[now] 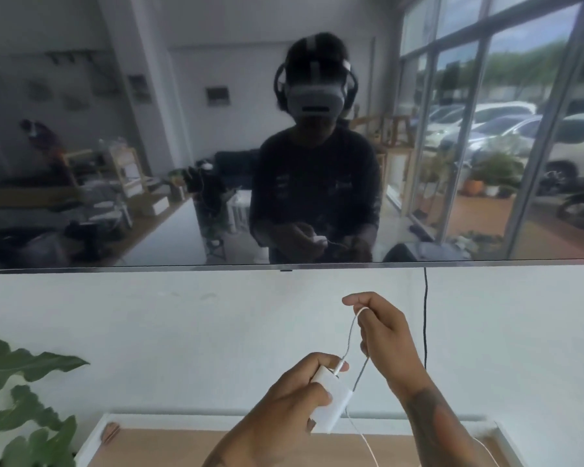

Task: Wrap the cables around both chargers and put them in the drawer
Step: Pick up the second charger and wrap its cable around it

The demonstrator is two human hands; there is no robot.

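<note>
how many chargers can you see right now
1: a white charger gripped in the left hand, its cable looped up to the right hand. The second may be out of frame.

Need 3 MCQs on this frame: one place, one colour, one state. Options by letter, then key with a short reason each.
1. Where is the charger?
A. In the left hand
B. On the cabinet top
C. Under the plant

2. What colour is the cable held up by the right hand?
A. Black
B. White
C. Red

3. What is the state of the cable?
A. Fully wound on the charger
B. Lying flat
C. Held up in a loose loop, with slack trailing below

Key: 1 A, fingers curl round the block. 2 B, it matches the white charger; the black cord hangs from the TV. 3 C, the loop is pinched above the charger.
</note>
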